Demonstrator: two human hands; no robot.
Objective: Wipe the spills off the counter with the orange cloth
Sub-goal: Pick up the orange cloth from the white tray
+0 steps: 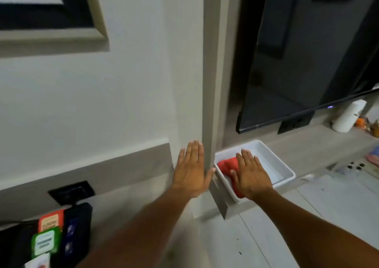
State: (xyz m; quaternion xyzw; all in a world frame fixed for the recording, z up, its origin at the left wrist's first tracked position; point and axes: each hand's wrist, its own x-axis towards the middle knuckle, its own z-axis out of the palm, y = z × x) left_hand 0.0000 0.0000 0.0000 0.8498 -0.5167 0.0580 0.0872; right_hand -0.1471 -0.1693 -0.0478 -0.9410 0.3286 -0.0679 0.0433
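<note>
The orange cloth (226, 166) lies bunched in the near-left end of a white plastic tub (285, 170) on the light wooden counter (303, 144). My right hand (251, 174) is stretched out flat, fingers apart, in front of the cloth and hides part of it; I cannot tell whether it touches it. My left hand (191, 170) is also flat and open, held up left of the tub in front of the grey wall post (211, 83). A few small dark spots (355, 166) mark the counter at the far right.
A dark TV screen (307, 62) hangs over the counter behind the tub. A white paper roll (348, 117) and small jars stand at the far right. A black bag with coloured packets (49, 239) sits at the lower left. White floorboards (307, 226) lie below.
</note>
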